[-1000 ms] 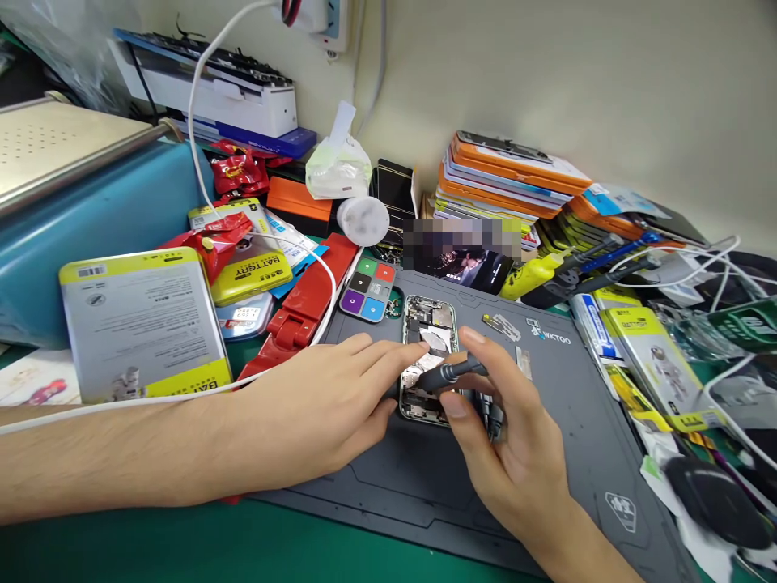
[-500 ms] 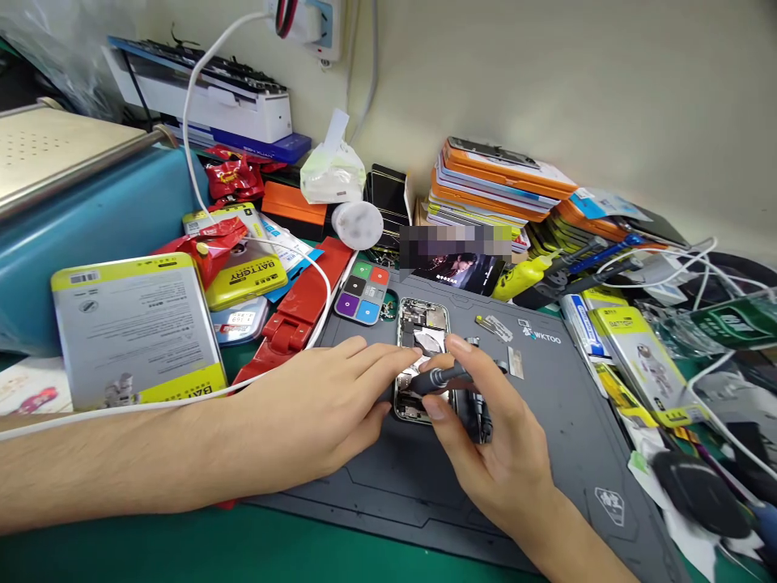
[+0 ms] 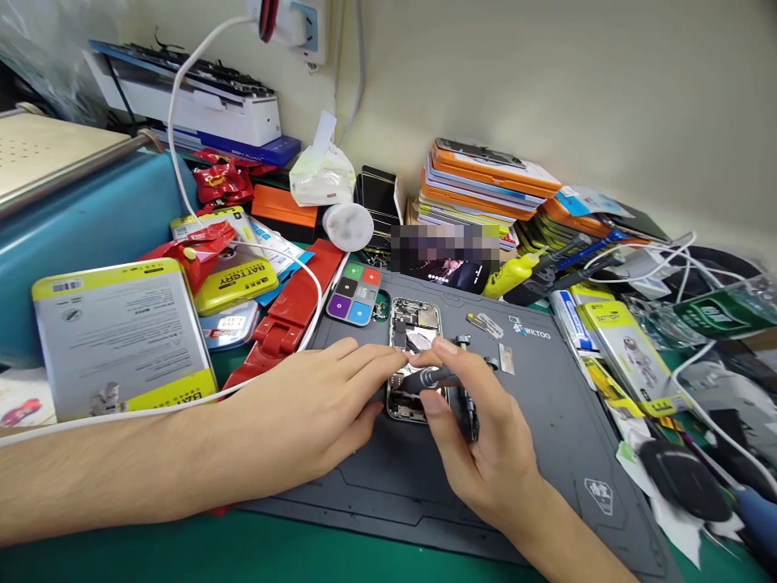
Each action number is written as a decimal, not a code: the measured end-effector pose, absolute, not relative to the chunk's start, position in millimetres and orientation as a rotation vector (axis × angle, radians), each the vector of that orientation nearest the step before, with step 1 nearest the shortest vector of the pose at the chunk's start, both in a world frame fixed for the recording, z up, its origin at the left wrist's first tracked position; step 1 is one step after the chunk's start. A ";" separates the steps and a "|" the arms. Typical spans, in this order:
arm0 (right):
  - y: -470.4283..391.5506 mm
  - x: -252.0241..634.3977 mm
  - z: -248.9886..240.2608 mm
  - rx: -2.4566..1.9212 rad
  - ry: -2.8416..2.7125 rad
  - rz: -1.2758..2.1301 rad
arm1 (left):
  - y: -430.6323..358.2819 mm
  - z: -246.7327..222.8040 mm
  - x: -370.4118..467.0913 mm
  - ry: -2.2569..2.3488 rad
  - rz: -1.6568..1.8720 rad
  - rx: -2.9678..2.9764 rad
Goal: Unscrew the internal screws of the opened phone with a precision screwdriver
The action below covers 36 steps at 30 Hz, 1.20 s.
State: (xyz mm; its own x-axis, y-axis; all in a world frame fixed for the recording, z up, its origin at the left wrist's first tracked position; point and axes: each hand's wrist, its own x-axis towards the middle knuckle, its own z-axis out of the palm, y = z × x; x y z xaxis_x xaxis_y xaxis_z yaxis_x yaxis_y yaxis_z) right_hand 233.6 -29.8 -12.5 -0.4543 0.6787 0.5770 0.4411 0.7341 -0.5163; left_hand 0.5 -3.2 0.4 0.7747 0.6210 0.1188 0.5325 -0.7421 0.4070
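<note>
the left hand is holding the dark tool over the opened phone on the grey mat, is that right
Wrong hand: the head view shows the right hand holding the dark tool over the opened phone on the grey mat.

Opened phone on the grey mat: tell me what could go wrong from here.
The dark tool in the right hand could slip and scratch exposed parts of the phone; its tip is hidden. Fingertips of the left hand sit close by and might get jabbed. What looks like a razor blade on the mat could nick a straying finger.
</note>
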 end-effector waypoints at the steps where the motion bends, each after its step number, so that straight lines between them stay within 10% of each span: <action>1: -30.1 233.7 -12.4 -0.829 -2.122 0.394 | -3.5 -1.4 0.1 0.892 0.349 2.620; 36: -38.7 226.2 -11.2 -0.796 -1.674 0.887 | -2.4 -1.3 -5.0 0.806 0.577 2.565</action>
State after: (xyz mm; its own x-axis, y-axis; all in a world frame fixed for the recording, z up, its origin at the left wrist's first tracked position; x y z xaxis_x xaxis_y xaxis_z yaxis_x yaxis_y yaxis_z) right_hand 226.2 -38.7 -11.2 -0.2458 0.8446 0.4756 0.0808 0.5068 -0.8583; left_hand -5.0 -2.4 -1.3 0.7499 0.6062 0.2649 0.4458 -0.7590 0.4746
